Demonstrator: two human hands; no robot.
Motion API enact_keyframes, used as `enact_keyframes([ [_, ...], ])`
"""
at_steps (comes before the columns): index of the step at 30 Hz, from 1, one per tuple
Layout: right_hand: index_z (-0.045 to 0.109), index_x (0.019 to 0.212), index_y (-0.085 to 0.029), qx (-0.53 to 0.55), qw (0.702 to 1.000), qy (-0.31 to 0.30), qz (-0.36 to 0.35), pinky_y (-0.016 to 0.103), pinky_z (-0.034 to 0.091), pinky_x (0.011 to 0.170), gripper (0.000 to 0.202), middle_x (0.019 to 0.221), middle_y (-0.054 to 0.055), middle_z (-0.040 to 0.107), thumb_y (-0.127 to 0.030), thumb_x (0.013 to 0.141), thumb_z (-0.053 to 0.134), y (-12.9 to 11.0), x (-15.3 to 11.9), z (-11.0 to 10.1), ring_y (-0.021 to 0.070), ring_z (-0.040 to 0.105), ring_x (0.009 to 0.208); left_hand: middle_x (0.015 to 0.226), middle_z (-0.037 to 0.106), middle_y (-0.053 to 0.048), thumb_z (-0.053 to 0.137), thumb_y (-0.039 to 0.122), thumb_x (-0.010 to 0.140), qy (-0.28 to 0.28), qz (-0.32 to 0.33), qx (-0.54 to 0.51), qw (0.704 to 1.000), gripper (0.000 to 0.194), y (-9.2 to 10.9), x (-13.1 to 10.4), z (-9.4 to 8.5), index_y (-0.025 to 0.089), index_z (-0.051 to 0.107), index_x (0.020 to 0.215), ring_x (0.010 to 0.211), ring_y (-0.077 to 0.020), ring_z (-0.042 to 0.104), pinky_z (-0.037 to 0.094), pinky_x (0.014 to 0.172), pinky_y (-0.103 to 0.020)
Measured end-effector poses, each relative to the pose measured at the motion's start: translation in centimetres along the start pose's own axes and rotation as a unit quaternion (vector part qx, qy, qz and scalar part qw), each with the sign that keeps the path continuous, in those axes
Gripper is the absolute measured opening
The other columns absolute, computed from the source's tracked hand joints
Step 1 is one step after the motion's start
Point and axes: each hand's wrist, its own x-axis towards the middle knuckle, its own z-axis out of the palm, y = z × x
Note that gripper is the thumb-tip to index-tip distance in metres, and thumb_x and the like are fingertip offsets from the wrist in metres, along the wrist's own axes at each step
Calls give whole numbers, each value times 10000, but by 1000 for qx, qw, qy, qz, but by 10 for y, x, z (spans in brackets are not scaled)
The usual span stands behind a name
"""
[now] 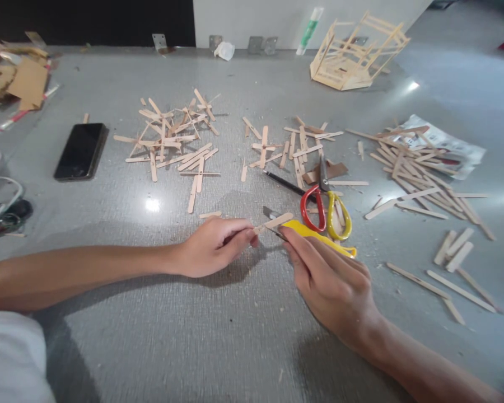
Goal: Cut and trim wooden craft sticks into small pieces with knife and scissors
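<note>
Near the middle of the grey table, my left hand point(218, 246) pinches a short wooden stick point(279, 220) that points to the right. My right hand point(331, 274) is closed around a thin dark blade point(276, 233), whose tip meets the stick; the rest of this tool is hidden in the fingers. Just beyond my right hand lies a yellow-handled cutter point(319, 236). Behind it rest scissors point(322, 179) with one red and one yellow handle, and a black pen point(288, 183).
Joined and loose sticks point(168, 131) lie at the back left, more sticks point(428, 173) at the right. A stick frame point(346, 73) stands at the back. A phone point(82, 151), cardboard point(29, 83) and glasses point(8, 210) are on the left.
</note>
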Motion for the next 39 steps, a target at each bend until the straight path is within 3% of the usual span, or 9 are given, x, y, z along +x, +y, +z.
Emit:
enact_keyframes([
  [18,607,1245,-158,-35,999,15,1,255,530,741,323,869,30,760,-71,936,568,-5,5,-1,149,702,755,536,456,53,464,291,987,49,2,5,999,299,4,1,3,118,659,839,446,-55,360,254,421,-169],
  [24,609,1255,-147,-41,999,9,5,257,520,715,343,848,25,751,-64,924,577,-2,5,0,145,691,717,580,507,32,466,298,1012,70,31,11,997,337,-1,0,4,102,735,960,474,-60,383,290,436,-177],
  [29,638,1174,-104,-37,999,21,-3,244,524,726,263,885,42,751,-56,919,595,-2,6,0,141,699,757,657,635,-3,553,284,990,133,79,13,988,286,-7,0,6,142,739,1156,530,-85,483,366,467,-192],
  [33,662,1095,-87,-44,999,11,1,237,498,674,181,794,25,724,-64,925,602,-3,8,1,123,665,676,691,661,-14,611,246,958,163,90,15,982,265,-7,0,6,154,737,1173,547,-87,476,370,475,-201],
  [39,673,1007,-95,-54,998,18,4,240,479,644,107,732,7,690,-82,940,590,-4,9,2,123,653,648,700,666,-11,663,203,916,159,74,9,984,255,-8,-2,7,143,745,1149,555,-78,486,397,502,-202],
])
